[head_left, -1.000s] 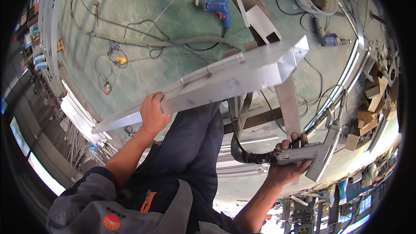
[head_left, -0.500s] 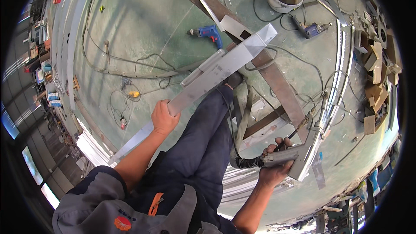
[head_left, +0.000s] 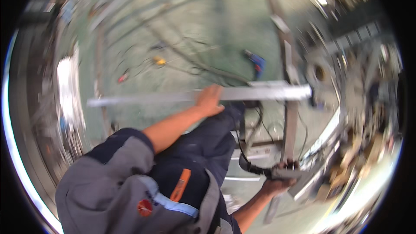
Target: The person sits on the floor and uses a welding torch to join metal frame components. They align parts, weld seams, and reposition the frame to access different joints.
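A long silver square metal tube [head_left: 255,92] lies crosswise in front of my knees, its right part over a brown beam. My left hand [head_left: 210,99] is closed over the tube near its middle, though motion smears the fingers. At the lower right my right hand [head_left: 281,182] grips a grey gun-shaped tool [head_left: 287,173], which looks like a welding gun. A thick black cable [head_left: 251,167] runs from its rear. The tool's front end is blurred. Just beyond the tube a blue drill [head_left: 257,64] lies on the floor.
The brown metal beam [head_left: 289,132] runs away from me at the right. Loose cables [head_left: 197,67] and a yellow tool [head_left: 159,60] lie on the green floor. A round bucket [head_left: 320,73] stands at right, and cardboard boxes [head_left: 346,164] are piled farther right.
The whole view has swung round and blurred, so the tube now looks nearly level. My left hand stays on the tube, and my right hand still holds the grey tool.
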Demonstrator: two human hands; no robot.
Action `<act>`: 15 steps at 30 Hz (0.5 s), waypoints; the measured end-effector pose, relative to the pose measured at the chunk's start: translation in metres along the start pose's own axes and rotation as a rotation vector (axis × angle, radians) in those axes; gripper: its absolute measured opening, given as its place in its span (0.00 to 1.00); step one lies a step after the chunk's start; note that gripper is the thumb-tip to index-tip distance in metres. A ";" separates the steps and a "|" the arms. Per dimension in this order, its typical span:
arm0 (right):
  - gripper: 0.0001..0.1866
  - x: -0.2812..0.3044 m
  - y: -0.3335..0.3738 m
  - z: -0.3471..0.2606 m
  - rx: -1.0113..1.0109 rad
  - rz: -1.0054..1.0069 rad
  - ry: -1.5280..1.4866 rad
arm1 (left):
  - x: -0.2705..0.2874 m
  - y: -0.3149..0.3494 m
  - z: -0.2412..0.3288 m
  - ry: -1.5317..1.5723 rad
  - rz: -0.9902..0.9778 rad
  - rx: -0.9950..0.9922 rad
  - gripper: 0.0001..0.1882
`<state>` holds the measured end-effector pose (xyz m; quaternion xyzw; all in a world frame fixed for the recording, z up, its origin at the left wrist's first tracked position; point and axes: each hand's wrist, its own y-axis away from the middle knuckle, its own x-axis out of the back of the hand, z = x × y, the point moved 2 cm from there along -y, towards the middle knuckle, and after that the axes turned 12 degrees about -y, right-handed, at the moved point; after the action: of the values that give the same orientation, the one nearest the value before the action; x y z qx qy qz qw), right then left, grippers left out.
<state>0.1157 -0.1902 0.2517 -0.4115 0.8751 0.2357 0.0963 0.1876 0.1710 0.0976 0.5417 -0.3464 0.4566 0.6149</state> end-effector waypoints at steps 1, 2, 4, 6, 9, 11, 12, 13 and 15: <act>0.44 -0.014 0.012 -0.003 -0.050 -0.130 0.078 | 0.023 0.029 -0.021 0.043 -0.024 0.092 0.42; 0.45 -0.027 0.018 0.003 -0.088 -0.270 0.166 | 0.017 0.073 -0.048 0.016 0.044 0.156 0.41; 0.46 -0.033 0.027 0.020 -0.045 -0.553 0.468 | 0.002 0.144 -0.085 0.049 0.034 0.269 0.39; 0.49 -0.048 0.036 0.042 0.024 -0.821 0.697 | 0.000 0.207 -0.122 0.146 -0.058 0.424 0.36; 0.45 -0.094 0.092 0.067 -0.040 -1.004 0.791 | -0.031 0.303 -0.198 0.336 -0.101 0.784 0.41; 0.42 -0.128 0.131 0.083 -0.115 -1.112 0.807 | -0.048 0.381 -0.233 0.481 -0.062 1.140 0.38; 0.41 -0.142 0.148 0.089 -0.138 -1.165 0.823 | -0.056 0.422 -0.249 0.549 -0.051 1.309 0.38; 0.40 -0.156 0.170 0.096 -0.170 -1.205 0.833 | -0.060 0.462 -0.267 0.607 -0.029 1.473 0.39; 0.37 -0.181 0.207 0.111 -0.204 -1.290 0.867 | -0.070 0.525 -0.280 0.661 -0.127 1.657 0.41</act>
<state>0.0707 0.1003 0.2894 -0.9007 0.3968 0.0305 -0.1743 -0.3471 0.4311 0.1688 0.6709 0.3203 0.6581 0.1190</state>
